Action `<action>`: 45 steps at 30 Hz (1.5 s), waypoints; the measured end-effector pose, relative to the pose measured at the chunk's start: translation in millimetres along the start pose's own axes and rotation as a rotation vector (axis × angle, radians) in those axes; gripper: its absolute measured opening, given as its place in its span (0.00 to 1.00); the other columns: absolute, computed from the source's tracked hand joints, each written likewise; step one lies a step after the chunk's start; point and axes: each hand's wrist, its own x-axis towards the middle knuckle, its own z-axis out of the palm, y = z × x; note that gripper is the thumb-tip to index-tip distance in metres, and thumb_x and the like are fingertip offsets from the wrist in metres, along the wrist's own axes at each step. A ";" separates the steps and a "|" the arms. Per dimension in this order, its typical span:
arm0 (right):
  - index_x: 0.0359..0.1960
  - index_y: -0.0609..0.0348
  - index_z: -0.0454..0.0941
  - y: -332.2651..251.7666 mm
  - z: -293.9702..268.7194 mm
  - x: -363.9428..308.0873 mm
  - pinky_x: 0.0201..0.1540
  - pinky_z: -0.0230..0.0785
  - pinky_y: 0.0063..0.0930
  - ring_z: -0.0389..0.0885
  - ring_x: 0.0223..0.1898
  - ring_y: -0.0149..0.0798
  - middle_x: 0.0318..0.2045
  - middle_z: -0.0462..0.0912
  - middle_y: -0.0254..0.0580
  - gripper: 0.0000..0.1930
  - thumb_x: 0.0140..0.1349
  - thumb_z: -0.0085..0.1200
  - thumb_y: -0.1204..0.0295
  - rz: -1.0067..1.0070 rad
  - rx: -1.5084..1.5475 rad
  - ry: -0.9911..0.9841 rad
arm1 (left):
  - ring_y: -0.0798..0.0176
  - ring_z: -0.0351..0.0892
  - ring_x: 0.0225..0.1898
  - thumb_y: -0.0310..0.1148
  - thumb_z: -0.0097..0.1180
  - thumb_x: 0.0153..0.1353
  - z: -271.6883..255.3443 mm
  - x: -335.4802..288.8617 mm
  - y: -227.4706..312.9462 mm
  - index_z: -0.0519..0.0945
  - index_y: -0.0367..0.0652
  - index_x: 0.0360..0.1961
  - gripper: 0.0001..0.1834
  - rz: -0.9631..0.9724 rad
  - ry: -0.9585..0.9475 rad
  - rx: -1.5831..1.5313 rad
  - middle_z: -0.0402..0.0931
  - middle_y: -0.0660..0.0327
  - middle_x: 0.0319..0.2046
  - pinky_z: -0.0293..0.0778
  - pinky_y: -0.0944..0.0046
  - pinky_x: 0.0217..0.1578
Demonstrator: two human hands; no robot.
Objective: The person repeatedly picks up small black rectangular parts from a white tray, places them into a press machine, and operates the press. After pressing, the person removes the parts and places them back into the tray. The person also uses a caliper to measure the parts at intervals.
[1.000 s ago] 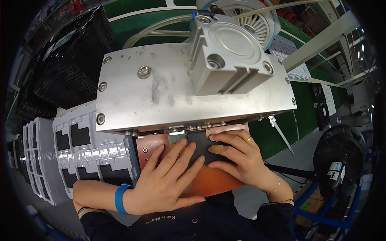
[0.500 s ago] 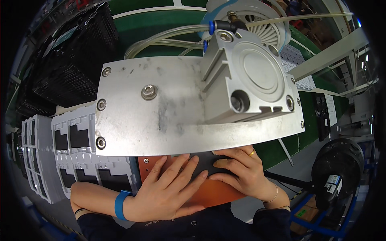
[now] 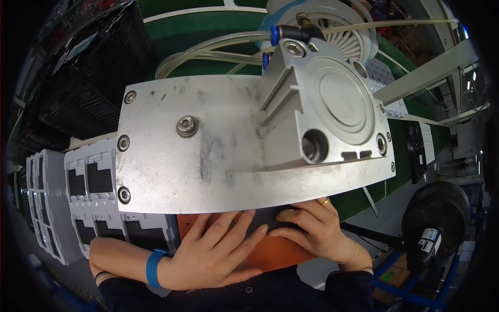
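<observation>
My left hand (image 3: 208,255) lies with its fingers spread over an orange plate (image 3: 283,254), the fingertips reaching a dark flat piece (image 3: 265,218). From the other side, my right hand (image 3: 322,231) rests on the same dark piece with fingers apart, and one of its fingertips looks covered in tan. Above both hands is a silver metal press head (image 3: 228,156) with a block-shaped air cylinder (image 3: 338,104) bolted on top. Its front edge hides the far part of the dark piece and some fingertips.
White trays (image 3: 93,208) holding dark pieces stand at the left, below a tall stack of black trays (image 3: 93,73). Clear air hoses (image 3: 208,44) run to the cylinder. A white fan (image 3: 358,36) sits behind it. A black round device on an arm (image 3: 434,218) is at the right.
The press head appears slightly lower in the view, and its front edge covers more of my fingertips. Both hands stay on the dark piece with only a slight shift.
</observation>
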 end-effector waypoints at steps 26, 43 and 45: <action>0.35 0.53 0.76 2.4 -5.9 8.5 0.48 0.65 0.37 0.73 0.47 0.43 0.50 0.75 0.37 0.14 0.49 0.68 0.68 -0.004 0.082 -0.121 | 0.45 0.67 0.64 0.62 0.57 0.56 0.6 3.4 -0.5 0.79 0.52 0.57 0.34 0.016 0.072 0.003 0.71 0.50 0.60 0.67 0.44 0.57; 0.40 0.68 0.75 -55.5 -4.1 9.5 0.49 0.79 0.27 0.83 0.44 0.36 0.42 0.81 0.49 0.18 0.49 0.70 0.83 0.226 0.797 -0.009 | 0.74 0.67 0.19 0.32 0.66 0.59 -31.6 -36.6 -9.1 0.83 0.35 0.41 0.13 -0.304 0.339 -0.912 0.75 0.62 0.21 0.62 0.69 0.19; 0.45 0.67 0.75 -58.6 -0.2 11.3 0.48 0.79 0.28 0.83 0.47 0.38 0.46 0.80 0.48 0.23 0.48 0.72 0.80 0.150 0.772 0.111 | 0.79 0.70 0.23 0.30 0.65 0.61 -35.4 -63.6 -19.7 0.84 0.36 0.39 0.09 -0.453 0.416 -0.990 0.79 0.64 0.23 0.66 0.72 0.21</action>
